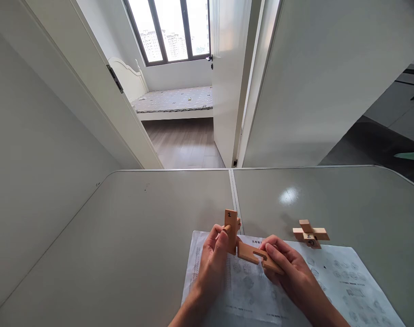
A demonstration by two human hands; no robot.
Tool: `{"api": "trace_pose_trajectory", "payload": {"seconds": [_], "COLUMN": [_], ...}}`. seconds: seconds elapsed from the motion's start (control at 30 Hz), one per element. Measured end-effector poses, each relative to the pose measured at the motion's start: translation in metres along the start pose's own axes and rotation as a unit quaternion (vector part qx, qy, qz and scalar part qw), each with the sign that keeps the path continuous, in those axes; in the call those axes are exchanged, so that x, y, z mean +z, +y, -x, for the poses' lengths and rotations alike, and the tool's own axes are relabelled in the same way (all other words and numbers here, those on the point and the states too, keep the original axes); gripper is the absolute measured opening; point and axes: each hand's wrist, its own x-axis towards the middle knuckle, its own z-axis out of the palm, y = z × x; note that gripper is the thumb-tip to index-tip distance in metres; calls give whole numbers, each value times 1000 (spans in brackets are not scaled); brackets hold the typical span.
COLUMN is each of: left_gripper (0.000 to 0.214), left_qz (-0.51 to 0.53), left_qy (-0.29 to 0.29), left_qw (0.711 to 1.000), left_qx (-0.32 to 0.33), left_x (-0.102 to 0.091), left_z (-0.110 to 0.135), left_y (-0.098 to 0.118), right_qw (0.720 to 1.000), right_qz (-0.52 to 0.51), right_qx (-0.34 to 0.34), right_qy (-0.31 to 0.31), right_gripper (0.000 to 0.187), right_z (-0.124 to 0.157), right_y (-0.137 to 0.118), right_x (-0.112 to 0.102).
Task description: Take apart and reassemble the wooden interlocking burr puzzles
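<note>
The grey table [107, 254] spreads across the lower left, its far edge running along mid-frame, giving wide room on that side. Right of bottom centre, the left hand [214, 250] grips an upright wooden block [231, 238] marked 2, above printed paper [246, 284]. Just beside it, the right hand [286, 263] pinches a notched block [248, 252]; whether the blocks touch, I can't tell. Farther right, crossed blocks [308, 234] sit by the paper's top edge.

Orange-brown slotted piece [246, 253], orange-brown black-numbered piece [232, 235], tan crossed block [309, 235], grey-printed white paper [249, 293], grey tabletop [152, 236]
</note>
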Motion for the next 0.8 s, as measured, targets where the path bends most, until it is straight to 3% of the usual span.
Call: {"api": "trace_pose_trajectory", "payload": {"seconds": [0.1, 0.23, 0.5, 0.63, 0.8], "left_gripper": [50, 57, 53, 51, 48], "left_qz": [-8, -8, 18, 36, 75], "left_qy": [-8, 28, 20, 10, 4], "left_qw": [1000, 1000, 1000, 999, 997], "left_qx": [5, 2, 8, 4, 13], "left_x": [-1, 2, 0, -3, -2], "left_z": [-1, 0, 0, -2, -3], "left_y": [2, 5, 4, 3, 5], "right_qw": [997, 989, 951, 940, 947], "right_qz": [69, 142, 278, 303, 289], "right_qx": [-14, -32, -116, -137, -128], "right_qy": [10, 4, -73, -68, -56], "right_gripper": [49, 49, 43, 42, 44], "right_z": [3, 6, 3, 3, 5], "right_y": [-2, 1, 11, 11, 9], "right_x": [4, 7, 3, 5, 9]}}
